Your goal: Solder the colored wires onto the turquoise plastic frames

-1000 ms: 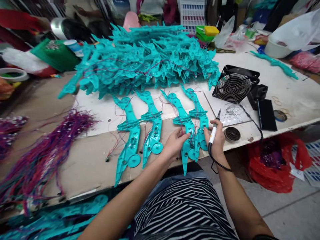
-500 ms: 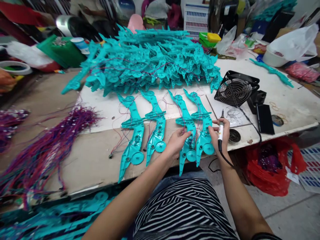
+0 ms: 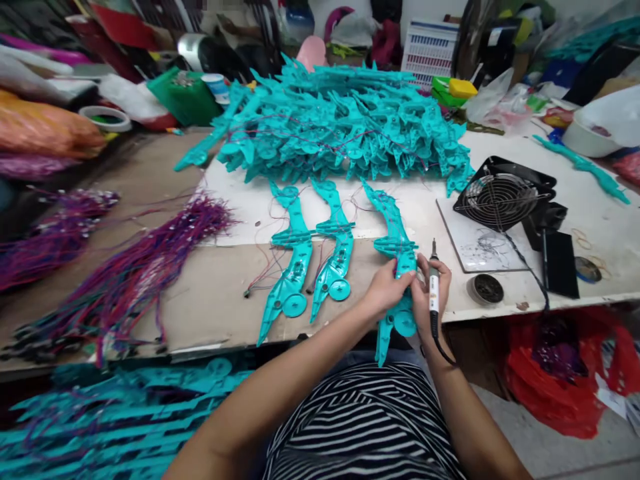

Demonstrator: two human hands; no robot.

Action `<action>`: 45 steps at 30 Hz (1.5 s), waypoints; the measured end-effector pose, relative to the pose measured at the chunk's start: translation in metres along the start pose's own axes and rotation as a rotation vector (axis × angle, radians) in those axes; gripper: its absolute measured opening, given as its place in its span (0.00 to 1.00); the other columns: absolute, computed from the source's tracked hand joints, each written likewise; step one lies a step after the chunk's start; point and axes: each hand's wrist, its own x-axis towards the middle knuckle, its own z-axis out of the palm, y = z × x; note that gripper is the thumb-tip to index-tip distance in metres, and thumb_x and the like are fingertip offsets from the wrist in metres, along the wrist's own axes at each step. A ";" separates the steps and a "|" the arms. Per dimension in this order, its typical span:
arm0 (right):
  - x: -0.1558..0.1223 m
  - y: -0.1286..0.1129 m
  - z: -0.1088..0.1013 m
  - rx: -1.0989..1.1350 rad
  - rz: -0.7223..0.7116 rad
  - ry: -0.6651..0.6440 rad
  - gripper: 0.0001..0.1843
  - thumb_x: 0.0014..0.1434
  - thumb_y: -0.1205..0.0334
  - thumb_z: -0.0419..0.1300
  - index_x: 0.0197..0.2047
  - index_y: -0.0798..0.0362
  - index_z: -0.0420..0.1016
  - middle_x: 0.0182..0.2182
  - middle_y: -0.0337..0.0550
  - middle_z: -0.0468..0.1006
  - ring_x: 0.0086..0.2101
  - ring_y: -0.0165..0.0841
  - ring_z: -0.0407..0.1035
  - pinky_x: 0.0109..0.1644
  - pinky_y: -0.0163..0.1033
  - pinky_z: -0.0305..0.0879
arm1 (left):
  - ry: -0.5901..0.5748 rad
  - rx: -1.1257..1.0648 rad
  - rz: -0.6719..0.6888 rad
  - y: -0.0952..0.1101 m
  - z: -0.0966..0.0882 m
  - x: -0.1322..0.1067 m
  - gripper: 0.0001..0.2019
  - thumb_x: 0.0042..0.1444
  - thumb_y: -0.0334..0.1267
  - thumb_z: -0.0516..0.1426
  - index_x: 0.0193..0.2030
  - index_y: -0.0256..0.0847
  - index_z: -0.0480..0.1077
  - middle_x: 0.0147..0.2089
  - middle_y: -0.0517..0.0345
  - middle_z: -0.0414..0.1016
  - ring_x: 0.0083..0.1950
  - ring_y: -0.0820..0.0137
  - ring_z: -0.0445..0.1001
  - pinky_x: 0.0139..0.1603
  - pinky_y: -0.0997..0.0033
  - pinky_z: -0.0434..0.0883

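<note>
My left hand [image 3: 388,291] is closed on the near half of a turquoise plastic part [image 3: 391,223] that is long, curved and wired. Its thumb lies across the part's top. On the part's right edge, the fingers of my right hand [image 3: 423,308] press while also gripping a soldering iron [image 3: 434,288], tip pointing up and away. Whether a second part lies directly beneath the held one, I cannot tell. To the left, two similar turquoise parts, one farther [image 3: 286,280] and one nearer [image 3: 336,250], lie side by side with thin red and dark wires.
Behind is a large heap of turquoise parts [image 3: 345,127]. Bundles of purple and red wires [image 3: 165,260] lie at left. At right are a black fan [image 3: 503,193], a board with wire scraps [image 3: 483,250], a small round tin [image 3: 486,289] and a red bag [image 3: 545,393] below the edge.
The two right-hand turquoise parts, earlier side by side, now show as one in my hands, nearer my body. My hands have come together. The view has swung left.
</note>
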 end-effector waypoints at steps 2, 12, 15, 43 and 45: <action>-0.008 -0.010 -0.003 0.059 0.004 0.024 0.27 0.52 0.58 0.66 0.50 0.48 0.58 0.57 0.55 0.72 0.57 0.40 0.70 0.55 0.48 0.71 | -0.011 0.099 0.068 0.003 -0.003 -0.010 0.14 0.60 0.32 0.57 0.52 0.33 0.73 0.54 0.45 0.78 0.55 0.59 0.75 0.59 0.62 0.70; -0.053 -0.028 0.062 0.268 -0.006 -0.259 0.26 0.55 0.60 0.65 0.51 0.45 0.55 0.63 0.55 0.66 0.62 0.39 0.65 0.56 0.47 0.73 | 0.106 0.326 0.146 0.025 -0.098 -0.053 0.13 0.58 0.38 0.56 0.46 0.38 0.77 0.48 0.52 0.81 0.51 0.58 0.76 0.58 0.59 0.70; -0.048 -0.015 0.088 0.276 -0.011 -0.296 0.25 0.56 0.58 0.64 0.51 0.47 0.55 0.63 0.55 0.65 0.61 0.38 0.66 0.60 0.49 0.69 | 0.134 0.348 0.114 0.026 -0.119 -0.042 0.13 0.55 0.39 0.57 0.44 0.38 0.77 0.44 0.54 0.81 0.50 0.58 0.76 0.56 0.60 0.71; -0.080 -0.018 0.158 0.313 0.047 -0.459 0.27 0.57 0.54 0.64 0.54 0.47 0.55 0.64 0.54 0.63 0.64 0.38 0.61 0.68 0.53 0.58 | 0.589 0.448 0.084 0.031 -0.202 -0.074 0.22 0.39 0.42 0.69 0.43 0.38 0.77 0.52 0.45 0.78 0.62 0.49 0.68 0.64 0.51 0.66; -0.078 -0.015 0.162 0.335 0.065 -0.448 0.28 0.57 0.53 0.64 0.54 0.47 0.54 0.64 0.53 0.63 0.64 0.38 0.60 0.69 0.54 0.56 | 0.679 0.353 0.051 0.029 -0.205 -0.070 0.29 0.37 0.44 0.71 0.47 0.37 0.74 0.55 0.41 0.75 0.64 0.47 0.67 0.64 0.50 0.65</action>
